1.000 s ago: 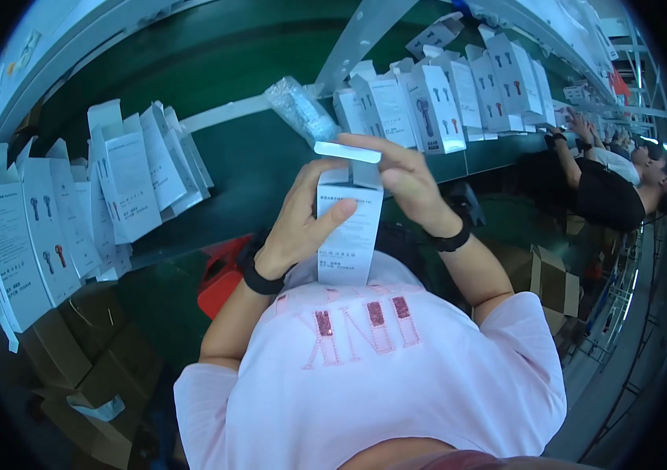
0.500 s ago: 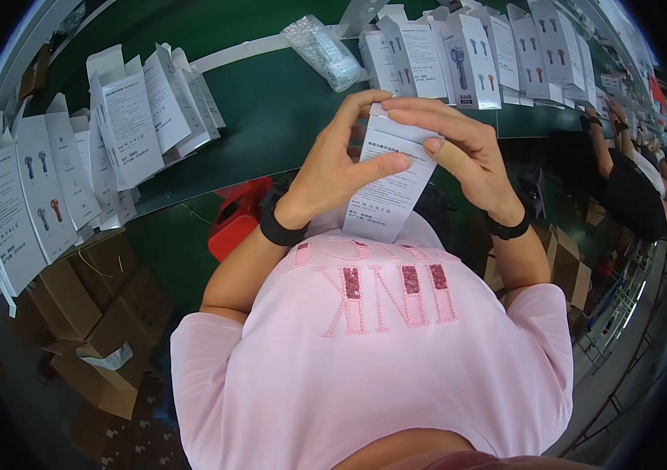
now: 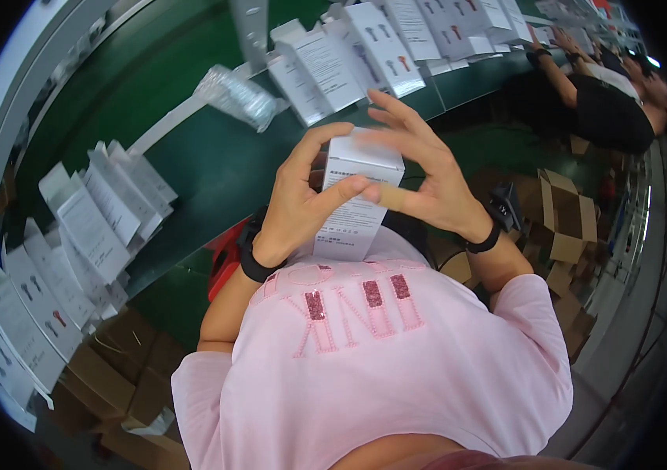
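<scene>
A white printed carton box (image 3: pixel 343 231) stands close in front of my chest, its top end facing up and looking folded over. My left hand (image 3: pixel 302 200) is closed around its left side, thumb across the front face and fingers at the top edge. On the other side, my right hand (image 3: pixel 435 176) has its fingers spread. Its thumb lies by the front face near my left thumb, and one finger is smeared by motion over the box top. The inside of the box is hidden. Beyond my hands, a bubble-wrapped item (image 3: pixel 241 97) lies on the green table (image 3: pixel 192 160).
Open-flapped white boxes stand in a left row (image 3: pixel 92 231) and a far row (image 3: pixel 326 66). A metal post (image 3: pixel 251 31) rises behind the bubble wrap. Brown cartons (image 3: pixel 567 205) sit at right and lower left (image 3: pixel 106 376). A co-worker (image 3: pixel 596 106) is at the far right.
My view has swung, so the table rows sit differently. The box has tilted and now shows its top end. My right fingers have lifted and spread from their grip at the top.
</scene>
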{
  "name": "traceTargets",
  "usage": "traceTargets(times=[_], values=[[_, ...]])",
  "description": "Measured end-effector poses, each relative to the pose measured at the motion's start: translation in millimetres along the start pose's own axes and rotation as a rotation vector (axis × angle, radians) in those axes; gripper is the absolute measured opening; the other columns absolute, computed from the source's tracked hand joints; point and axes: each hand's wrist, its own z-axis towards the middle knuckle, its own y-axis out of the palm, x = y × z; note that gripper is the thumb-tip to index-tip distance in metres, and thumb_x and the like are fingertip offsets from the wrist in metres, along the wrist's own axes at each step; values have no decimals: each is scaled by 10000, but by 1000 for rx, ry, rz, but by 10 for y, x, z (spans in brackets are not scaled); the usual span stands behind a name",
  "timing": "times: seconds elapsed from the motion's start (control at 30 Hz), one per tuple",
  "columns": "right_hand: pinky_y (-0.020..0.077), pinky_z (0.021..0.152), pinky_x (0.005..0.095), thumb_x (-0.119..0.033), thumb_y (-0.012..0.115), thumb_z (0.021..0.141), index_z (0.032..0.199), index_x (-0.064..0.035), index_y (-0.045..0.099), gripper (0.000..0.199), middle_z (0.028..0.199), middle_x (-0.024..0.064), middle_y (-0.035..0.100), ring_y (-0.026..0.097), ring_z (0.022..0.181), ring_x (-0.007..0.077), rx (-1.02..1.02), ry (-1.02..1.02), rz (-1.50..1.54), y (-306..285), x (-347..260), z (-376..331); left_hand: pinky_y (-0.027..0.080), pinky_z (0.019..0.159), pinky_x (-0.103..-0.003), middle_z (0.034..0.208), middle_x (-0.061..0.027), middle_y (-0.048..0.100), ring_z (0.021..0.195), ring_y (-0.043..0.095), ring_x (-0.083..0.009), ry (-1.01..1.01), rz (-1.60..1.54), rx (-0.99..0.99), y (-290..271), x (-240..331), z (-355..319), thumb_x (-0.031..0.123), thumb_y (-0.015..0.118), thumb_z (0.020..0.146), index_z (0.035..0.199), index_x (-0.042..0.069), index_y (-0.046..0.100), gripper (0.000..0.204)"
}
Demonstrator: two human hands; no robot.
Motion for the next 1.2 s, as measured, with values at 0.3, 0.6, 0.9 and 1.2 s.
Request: traceTargets(times=[0.3, 0.6, 0.9, 1.2], values=[[443, 942, 304, -164, 769, 737, 1297, 53, 528, 647, 1170, 136, 625, 589, 1053, 186, 407, 597, -134, -1377, 1192, -702, 383, 1032, -406, 1391, -234, 454, 1232, 494, -310, 58, 423, -9, 74, 82, 735, 426, 647, 882, 1442, -4, 346, 769], [375, 1023, 397, -273, 775, 787, 1409, 27, 389, 791, 1228, 214, 495, 486, 1169, 329, 812, 382, -527, -1524, 3328, -680, 422, 1020, -404, 1357, -320, 427, 1229, 473, -447, -13, 886, 301, -150, -370, 3508, 475, 807, 662, 1453, -126, 90, 1225], [288, 1110, 400, -279, 754, 817, 1500, -32, 224, 899, 1458, 273, 344, 364, 1347, 339, 620, 473, -269, -1733, 3072, -814, 490, 936, -393, 1155, -225, 590, 1091, 596, -359, -39, 1111, 568, -660, -894, 4233, 353, 879, 575, 1161, -28, 392, 852], [410, 1009, 416, -381, 684, 873, 1530, -106, 146, 893, 1493, 257, 283, 487, 1229, 338, 678, 546, -301, -1743, 2983, -1154, 423, 973, -391, 1213, -208, 489, 1144, 510, -365, 655, 847, 511, 14, -38, 2424, 41, 746, 677, 1290, 1, 378, 716]])
